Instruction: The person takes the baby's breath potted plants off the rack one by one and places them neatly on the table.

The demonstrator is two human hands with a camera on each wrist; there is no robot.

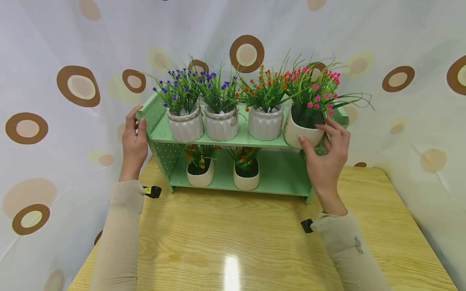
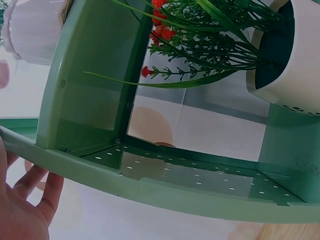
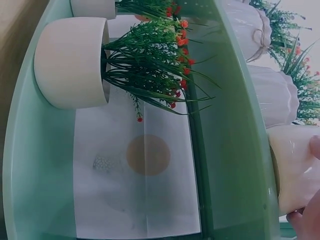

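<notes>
A green two-tier shelf (image 1: 276, 169) stands on the wooden table. My left hand (image 1: 134, 141) holds the shelf's left side panel near its top; the left wrist view shows the fingers (image 2: 50, 197) behind the panel edge. At the upper tier's right end, my right hand (image 1: 327, 155) grips a cream pot (image 1: 303, 135) of pink flowers, thumb in front and fingers at the rim. The pot's base overlaps the shelf's front edge and looks tilted. Beside it on the upper tier are a white ribbed pot of orange flowers (image 1: 265, 123) and two white pots of purple flowers (image 1: 185, 125).
Two cream pots with red flowers (image 1: 246, 178) stand on the lower tier, left and middle. The wooden table (image 1: 225, 234) extends in front. A patterned curtain (image 1: 204, 24) hangs behind. Black wrist-camera pieces (image 1: 307, 225) show beside both sleeves.
</notes>
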